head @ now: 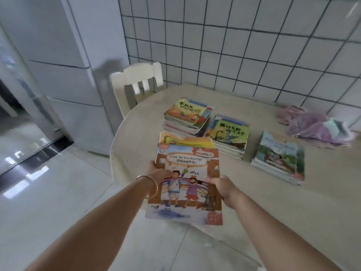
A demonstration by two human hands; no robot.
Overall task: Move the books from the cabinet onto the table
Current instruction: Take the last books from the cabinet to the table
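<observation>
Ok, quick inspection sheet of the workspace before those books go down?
Surface: beige table, bare in the near part.
Job's things: held books over the table's near edge; three stacks of books further back.
Clutter: crumpled pink cloth at the far right.
Grippers: left hand and right hand grip the held books' side edges.
Cables: nothing seen.
Surroundings: white chair, fridge, tiled wall.

Books (pixel 185 182) between both hands over table (pixel 293 222)
</observation>
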